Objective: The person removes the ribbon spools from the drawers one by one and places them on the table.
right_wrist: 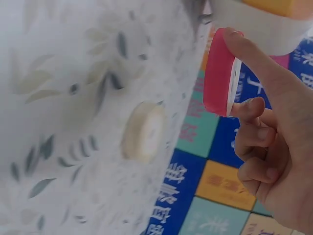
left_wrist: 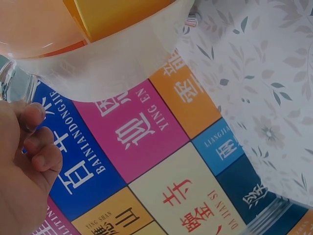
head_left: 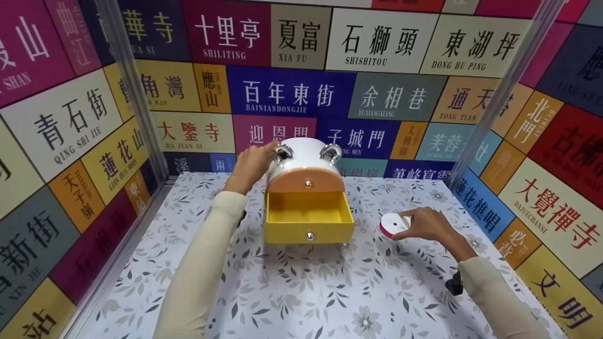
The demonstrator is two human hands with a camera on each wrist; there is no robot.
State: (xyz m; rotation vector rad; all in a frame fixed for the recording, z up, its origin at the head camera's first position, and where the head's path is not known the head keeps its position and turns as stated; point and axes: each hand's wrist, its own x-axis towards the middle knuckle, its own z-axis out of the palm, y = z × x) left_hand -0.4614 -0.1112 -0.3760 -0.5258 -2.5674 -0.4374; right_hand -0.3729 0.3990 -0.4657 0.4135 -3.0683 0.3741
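A small drawer box (head_left: 308,153) with a white rounded top and two silver ears stands on the table. Its lower yellow drawer (head_left: 309,233) is pulled out, with nothing seen inside; the upper orange drawer (head_left: 287,181) is closed. My left hand (head_left: 254,165) grips the box's left silver ear (left_wrist: 12,81), its fingers curled. To the right of the box, my right hand (head_left: 431,223) pinches a small round disc (right_wrist: 218,73) between thumb and fingers. The disc has a pinkish-red side and a white face with a dark dot. It is held above the table.
A cream round piece (right_wrist: 144,132) lies on the table beyond the right hand, blurred. The table (head_left: 282,301) has a leaf-patterned white cover. Panels with coloured place-name signs (head_left: 287,92) enclose its back and sides, with clear corner strips (head_left: 506,89).
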